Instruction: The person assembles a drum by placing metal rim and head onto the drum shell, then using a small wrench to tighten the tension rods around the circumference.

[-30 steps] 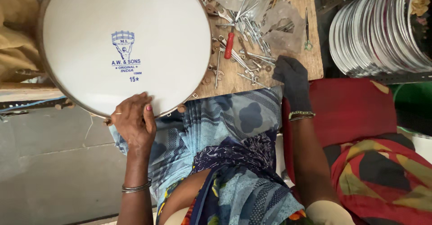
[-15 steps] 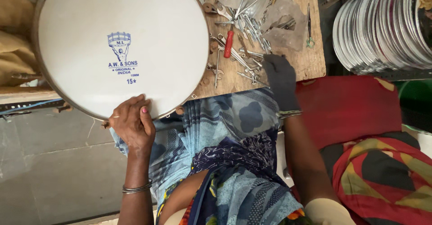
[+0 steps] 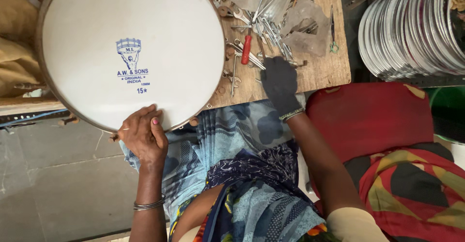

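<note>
Gripping the drum (image 3: 131,53) rim, our left hand (image 3: 144,138) pinches; right hand (image 3: 279,84) (gloved, grip unclear) touches spanners (image 3: 261,33).

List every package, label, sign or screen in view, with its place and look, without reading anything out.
Printed emblem: middle of the round white drumhead, blue figure over blue lettering.
Clear plastic bags: on the wooden board among metal tools, crumpled, see-through.
No signs or screens.

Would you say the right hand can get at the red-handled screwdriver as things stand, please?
Probably yes. The gloved right hand rests on the wooden table just below the pile of metal tools, and the red-handled screwdriver lies on top of it, uncovered, just past the fingers. Nothing blocks the way.
</note>
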